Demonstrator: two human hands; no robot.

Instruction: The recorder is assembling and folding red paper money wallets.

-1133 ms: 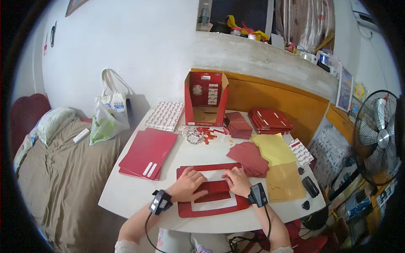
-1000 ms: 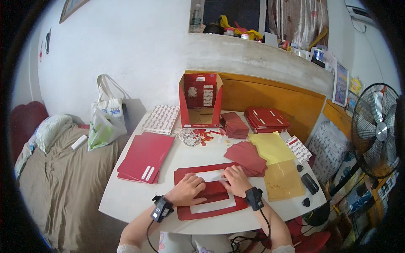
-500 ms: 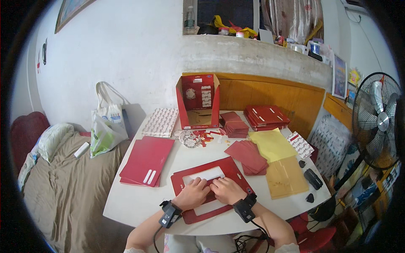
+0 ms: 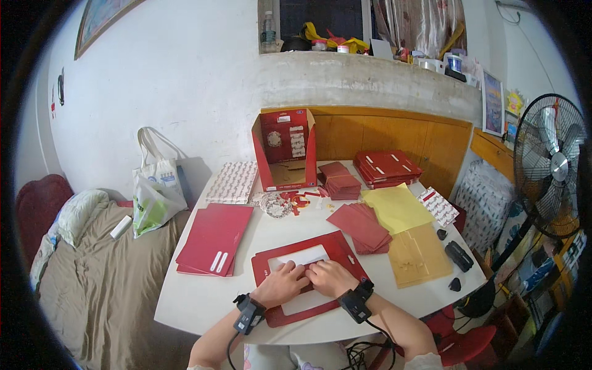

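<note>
On the white table (image 4: 197, 308), near its front edge, a two-windowed red card (image 4: 341, 251) lies slightly turned. Over its middle, the left hand (image 4: 281, 285) and right hand (image 4: 333, 279) sit close together, fingers curled in narrow; whether they pinch the card between them I cannot tell

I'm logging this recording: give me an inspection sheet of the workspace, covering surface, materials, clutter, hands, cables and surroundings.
Surface: white table, partly covered.
Materials: flat red piece with white areas, lying under the hands.
Clutter: fanned red cards, yellow sheet, open red box.
Hands: left hand and right hand close together over the flat red piece's middle; exact grip hidden.
Cables: black cables run down from both wrist devices.
Surroundings: bed at left, standing fan at right.
</note>
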